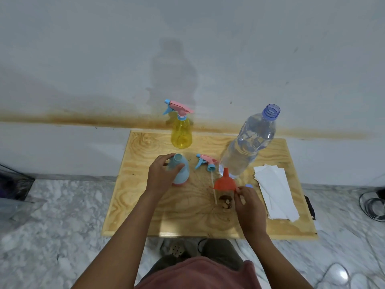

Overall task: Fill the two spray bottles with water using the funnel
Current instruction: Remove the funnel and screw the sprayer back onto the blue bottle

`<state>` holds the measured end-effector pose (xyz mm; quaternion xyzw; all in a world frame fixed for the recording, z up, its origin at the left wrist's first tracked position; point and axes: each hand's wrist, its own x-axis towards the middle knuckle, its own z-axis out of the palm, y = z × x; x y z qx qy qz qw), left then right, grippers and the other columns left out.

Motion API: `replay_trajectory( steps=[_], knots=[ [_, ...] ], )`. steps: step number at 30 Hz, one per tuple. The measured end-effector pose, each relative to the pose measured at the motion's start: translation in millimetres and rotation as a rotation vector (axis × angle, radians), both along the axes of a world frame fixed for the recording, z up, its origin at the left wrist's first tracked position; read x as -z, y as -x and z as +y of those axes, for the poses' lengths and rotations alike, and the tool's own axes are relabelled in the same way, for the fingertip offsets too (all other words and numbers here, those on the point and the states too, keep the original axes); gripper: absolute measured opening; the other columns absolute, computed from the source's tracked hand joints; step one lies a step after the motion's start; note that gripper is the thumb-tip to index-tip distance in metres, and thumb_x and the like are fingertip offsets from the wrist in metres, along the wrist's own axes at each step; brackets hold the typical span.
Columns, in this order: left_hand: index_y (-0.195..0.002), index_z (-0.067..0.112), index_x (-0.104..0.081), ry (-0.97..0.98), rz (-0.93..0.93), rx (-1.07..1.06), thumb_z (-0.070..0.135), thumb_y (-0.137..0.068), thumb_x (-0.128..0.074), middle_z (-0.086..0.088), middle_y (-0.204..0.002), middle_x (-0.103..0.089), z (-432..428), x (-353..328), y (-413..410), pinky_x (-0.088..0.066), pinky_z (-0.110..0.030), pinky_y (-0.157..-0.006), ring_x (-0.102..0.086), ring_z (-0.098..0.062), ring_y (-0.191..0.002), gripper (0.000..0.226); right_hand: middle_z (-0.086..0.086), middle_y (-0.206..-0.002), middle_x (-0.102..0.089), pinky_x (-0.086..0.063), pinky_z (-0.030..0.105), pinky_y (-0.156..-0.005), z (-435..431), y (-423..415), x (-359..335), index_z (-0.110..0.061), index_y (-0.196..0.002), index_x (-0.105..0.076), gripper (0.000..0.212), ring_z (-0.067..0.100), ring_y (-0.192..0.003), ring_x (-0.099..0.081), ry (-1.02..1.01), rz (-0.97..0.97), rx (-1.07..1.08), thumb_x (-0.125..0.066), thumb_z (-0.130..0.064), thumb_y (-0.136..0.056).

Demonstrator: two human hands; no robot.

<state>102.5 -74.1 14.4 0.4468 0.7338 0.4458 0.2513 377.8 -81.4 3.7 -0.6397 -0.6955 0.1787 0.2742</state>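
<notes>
A light blue spray bottle (180, 171) stands open-necked on the wooden table (166, 213), and my left hand (161, 175) is wrapped around its side. Its pink and blue spray head (206, 161) with dip tube lies on the table just to the right. My right hand (249, 202) pinches the rim of the red funnel (225, 182), which rests upside down, spout up. A yellow spray bottle (181, 133) with its spray head on stands at the back. The big clear water bottle (249, 142), uncapped, stands behind the funnel.
A stack of white paper sheets (275, 192) lies at the table's right side. A small blue cap (249, 186) sits by my right fingers. A brown stain marks the wood near the funnel. Cables lie on the marble floor at the right.
</notes>
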Motion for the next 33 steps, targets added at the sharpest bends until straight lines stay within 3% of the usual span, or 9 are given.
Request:
replay_trajectory(
  steps=[5,8,13,16,19,23,27,33],
  knots=[
    [-0.119,0.017,-0.069,0.039,-0.096,-0.014,0.021,-0.080,-0.082,0.004,-0.117,-0.065,-0.5,-4.6,-0.4,-0.050,-0.022,-0.084,-0.061,-0.014,-0.102,0.041,0.002,-0.102,-0.067,-0.052,0.033,-0.055,4.2,-1.3,27.3,-0.009,-0.090,-0.067,0.001,0.022,-0.072,-0.066,0.033,-0.051,0.002,-0.067,-0.010,-0.090],
    [-0.117,0.019,-0.070,0.052,-0.127,-0.019,0.022,-0.080,-0.082,0.005,-0.117,-0.065,-0.8,-7.2,-1.1,-0.051,-0.027,-0.085,-0.061,-0.015,-0.101,0.040,0.003,-0.099,-0.062,-0.051,0.039,-0.054,8.4,2.6,38.2,-0.012,-0.091,-0.060,0.004,0.024,-0.071,-0.063,0.120,-0.057,0.037,-0.057,-0.012,-0.094],
    [-0.119,0.018,-0.069,0.065,-0.145,-0.007,0.024,-0.080,-0.082,0.002,-0.121,-0.065,-2.1,-10.3,-0.5,-0.052,-0.032,-0.088,-0.061,-0.018,-0.103,0.042,0.004,-0.099,-0.059,-0.042,0.032,-0.061,15.2,5.9,46.0,-0.017,-0.091,-0.054,0.012,0.019,-0.075,-0.055,0.296,-0.041,0.095,-0.046,-0.013,-0.097],
    [-0.121,0.017,-0.069,0.064,-0.148,-0.010,0.025,-0.080,-0.082,0.001,-0.122,-0.066,-2.8,-10.8,-0.3,-0.053,-0.033,-0.087,-0.062,-0.018,-0.104,0.044,0.003,-0.105,-0.062,-0.047,0.033,-0.069,18.0,6.5,45.9,-0.019,-0.104,-0.061,0.014,0.017,-0.084,-0.058,0.323,0.041,0.143,-0.048,-0.020,-0.098],
    [-0.121,0.016,-0.068,0.063,-0.149,-0.015,0.026,-0.080,-0.082,0.002,-0.122,-0.066,-2.4,-10.4,-1.1,-0.053,-0.031,-0.086,-0.061,-0.017,-0.103,0.045,0.002,-0.109,-0.062,-0.053,0.041,-0.078,17.7,13.8,37.0,-0.023,-0.113,-0.057,0.022,0.019,-0.092,-0.061,0.327,0.157,0.204,-0.051,-0.034,-0.095],
    [-0.122,0.015,-0.069,0.058,-0.151,-0.015,0.028,-0.080,-0.082,0.001,-0.123,-0.066,-2.4,-9.3,-1.2,-0.051,-0.027,-0.084,-0.062,-0.016,-0.103,0.046,-0.006,-0.112,-0.058,-0.053,0.039,-0.080,19.4,30.5,29.8,-0.027,-0.122,-0.051,0.040,0.014,-0.097,-0.058,0.272,0.164,0.081,-0.061,-0.045,-0.088],
    [-0.123,0.015,-0.068,0.063,-0.168,-0.014,0.027,-0.080,-0.082,0.003,-0.122,-0.065,-3.1,-9.6,-0.6,-0.048,-0.017,-0.079,-0.061,-0.015,-0.103,0.047,0.004,-0.121,-0.060,-0.047,0.036,-0.090,32.3,40.7,32.5,-0.019,-0.125,-0.059,0.034,0.020,-0.108,-0.057,0.323,0.099,0.055,-0.057,-0.031,-0.094],
    [-0.122,0.016,-0.069,0.062,-0.175,-0.018,0.024,-0.080,-0.082,0.004,-0.121,-0.065,-2.2,-7.9,-0.6,-0.049,-0.019,-0.081,-0.061,-0.015,-0.103,0.046,0.005,-0.114,-0.059,-0.048,0.036,-0.083,34.4,47.9,21.7,-0.017,-0.119,-0.061,0.027,0.022,-0.102,-0.058,0.284,0.055,0.066,-0.054,-0.026,-0.095]
  ],
)
